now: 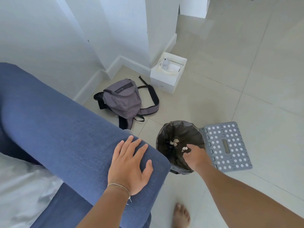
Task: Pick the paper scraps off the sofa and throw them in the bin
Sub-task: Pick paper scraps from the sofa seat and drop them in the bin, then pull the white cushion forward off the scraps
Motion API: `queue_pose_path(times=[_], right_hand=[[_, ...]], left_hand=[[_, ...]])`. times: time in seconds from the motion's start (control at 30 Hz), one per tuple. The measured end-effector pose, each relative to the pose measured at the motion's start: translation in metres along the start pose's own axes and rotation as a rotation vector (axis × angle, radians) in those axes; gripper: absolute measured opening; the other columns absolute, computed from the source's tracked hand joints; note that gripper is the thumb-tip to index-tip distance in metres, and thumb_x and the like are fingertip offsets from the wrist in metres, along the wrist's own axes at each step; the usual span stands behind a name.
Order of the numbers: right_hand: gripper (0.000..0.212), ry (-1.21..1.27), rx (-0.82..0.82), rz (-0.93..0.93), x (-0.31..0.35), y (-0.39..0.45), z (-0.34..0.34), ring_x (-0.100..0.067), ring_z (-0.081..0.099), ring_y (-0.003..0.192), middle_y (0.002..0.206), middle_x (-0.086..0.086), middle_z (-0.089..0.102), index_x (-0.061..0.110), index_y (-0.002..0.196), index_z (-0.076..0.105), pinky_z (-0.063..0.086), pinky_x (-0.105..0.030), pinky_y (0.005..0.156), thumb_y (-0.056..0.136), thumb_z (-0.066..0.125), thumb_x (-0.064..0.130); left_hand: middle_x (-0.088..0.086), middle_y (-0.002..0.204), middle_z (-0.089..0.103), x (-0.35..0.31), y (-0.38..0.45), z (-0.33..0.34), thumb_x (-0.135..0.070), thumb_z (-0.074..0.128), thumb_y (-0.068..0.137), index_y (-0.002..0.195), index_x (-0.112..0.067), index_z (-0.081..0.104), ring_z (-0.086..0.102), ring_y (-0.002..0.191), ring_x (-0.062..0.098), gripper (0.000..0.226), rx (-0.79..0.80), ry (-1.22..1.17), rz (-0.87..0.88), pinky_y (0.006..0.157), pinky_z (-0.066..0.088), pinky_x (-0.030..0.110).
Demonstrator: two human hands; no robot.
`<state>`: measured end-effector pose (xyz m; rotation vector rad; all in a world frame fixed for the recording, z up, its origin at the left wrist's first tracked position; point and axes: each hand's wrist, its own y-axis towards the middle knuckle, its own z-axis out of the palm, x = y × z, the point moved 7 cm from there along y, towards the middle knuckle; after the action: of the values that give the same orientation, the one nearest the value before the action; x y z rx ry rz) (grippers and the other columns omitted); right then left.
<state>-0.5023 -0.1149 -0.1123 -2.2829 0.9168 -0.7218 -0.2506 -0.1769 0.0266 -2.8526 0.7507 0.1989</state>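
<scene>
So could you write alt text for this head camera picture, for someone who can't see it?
A person's right hand holds a paper scrap over a bin lined with a black bag, with more scraps inside. Their left hand rests flat on the blue sofa arm. A grey backpack, white box and dotted grey stool sit on the tiled floor.

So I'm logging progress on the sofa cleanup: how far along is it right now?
Some is done: crumpled scraps already lie in the lined bin. In hand: the right hand is over the bin with another white scrap at its fingertips, while the left hand rests flat on the sofa arm. Whether scraps remain on the seat cannot be seen.
</scene>
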Motion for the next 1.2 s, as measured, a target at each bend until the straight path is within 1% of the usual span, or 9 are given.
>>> queue_pose_path(times=[0.23, 0.37, 0.47, 0.7, 0.83, 0.97, 1.07, 1.13, 1.2], right_hand=[[0.04, 0.093, -0.136, -0.127, 0.022, -0.019, -0.008, -0.024, 0.061, 0.112, 0.121, 0.0, 0.067, 0.024, 0.134, 0.055, 0.05, -0.037, 0.094, 0.096, 0.048, 0.034], [0.035, 0.174, -0.3, -0.376, 0.075, -0.05, -0.03, -0.02, 0.06, 0.107, 0.11, -0.003, 0.067, 0.015, 0.117, 0.066, 0.049, -0.034, 0.09, 0.1, 0.042, 0.034], [0.033, 0.228, -0.362, -0.607, 0.135, -0.09, -0.04, -0.012, 0.056, 0.111, 0.116, 0.003, 0.063, 0.019, 0.121, 0.064, 0.044, -0.027, 0.095, 0.101, 0.042, 0.033], [0.044, 0.043, -0.23, -0.989, 0.264, -0.185, 0.021, -0.014, 0.046, 0.13, 0.138, 0.004, 0.054, 0.024, 0.136, 0.055, 0.039, -0.038, 0.109, 0.1, 0.04, 0.043], [0.057, -0.436, -0.38, -0.986, 0.297, -0.22, 0.096, -0.041, 0.028, 0.142, 0.151, -0.018, 0.038, 0.028, 0.14, 0.052, 0.021, -0.059, 0.113, 0.089, 0.035, 0.049], [0.071, -0.567, -0.501, -0.936, 0.321, -0.247, 0.128, -0.055, 0.026, 0.136, 0.146, -0.031, 0.037, 0.013, 0.14, 0.054, 0.018, -0.066, 0.109, 0.09, 0.019, 0.05], [0.081, -0.598, -0.405, -1.124, 0.36, -0.287, 0.17, -0.046, 0.031, 0.139, 0.147, -0.024, 0.041, 0.009, 0.141, 0.051, 0.028, -0.058, 0.112, 0.094, 0.008, 0.058], [0.078, -0.486, -0.258, -1.212, 0.395, -0.318, 0.201, -0.031, 0.033, 0.142, 0.151, -0.011, 0.041, 0.013, 0.145, 0.044, 0.034, -0.046, 0.112, 0.091, 0.022, 0.064], [0.08, -0.254, -0.108, -1.166, 0.429, -0.341, 0.222, -0.019, 0.03, 0.143, 0.154, 0.0, 0.034, 0.019, 0.15, 0.032, 0.034, -0.041, 0.113, 0.086, 0.043, 0.067]], left_hand=[[-0.001, 0.142, 0.053, -0.001, 0.0, -0.002, -0.053, 0.04, 0.09, 0.131, -0.025, 0.061, 0.032, 0.144, 0.023, 0.054, 0.0, 0.009, -0.003, 0.119, 0.02, 0.047], [0.0, 0.14, 0.054, -0.001, -0.003, -0.006, -0.053, 0.036, 0.091, 0.127, -0.023, 0.063, 0.032, 0.144, 0.023, 0.054, -0.043, -0.056, -0.007, 0.119, 0.02, 0.045], [0.005, 0.134, 0.057, 0.006, -0.014, -0.021, -0.042, 0.037, 0.094, 0.116, -0.018, 0.069, 0.036, 0.141, 0.027, 0.046, -0.167, -0.223, -0.045, 0.116, 0.027, 0.047], [0.0, 0.146, 0.04, 0.143, -0.158, -0.056, -0.029, 0.051, 0.095, 0.126, -0.025, 0.058, 0.037, 0.138, 0.023, 0.032, -0.449, -0.466, -0.536, 0.112, 0.034, 0.039], [-0.007, 0.147, 0.034, 0.244, -0.281, -0.071, -0.03, 0.053, 0.093, 0.127, -0.031, 0.054, 0.043, 0.13, 0.022, 0.034, -0.505, -0.355, -0.735, 0.11, 0.036, 0.033], [-0.004, 0.153, 0.029, 0.328, -0.38, -0.084, -0.032, 0.054, 0.094, 0.136, -0.032, 0.048, 0.032, 0.14, 0.019, 0.043, -0.539, -0.352, -0.989, 0.113, 0.03, 0.033], [0.003, 0.155, 0.024, 0.372, -0.43, -0.076, -0.04, 0.059, 0.09, 0.145, -0.029, 0.035, 0.027, 0.143, 0.021, 0.06, -0.576, -0.482, -1.167, 0.114, 0.031, 0.04], [0.004, 0.157, 0.018, 0.393, -0.445, -0.067, -0.049, 0.064, 0.085, 0.151, -0.025, 0.021, 0.023, 0.145, 0.022, 0.082, -0.555, -0.573, -1.215, 0.116, 0.029, 0.042], [0.003, 0.158, 0.013, 0.41, -0.446, -0.057, -0.055, 0.068, 0.081, 0.154, -0.021, 0.009, 0.023, 0.145, 0.021, 0.1, -0.492, -0.675, -1.222, 0.115, 0.03, 0.043]])
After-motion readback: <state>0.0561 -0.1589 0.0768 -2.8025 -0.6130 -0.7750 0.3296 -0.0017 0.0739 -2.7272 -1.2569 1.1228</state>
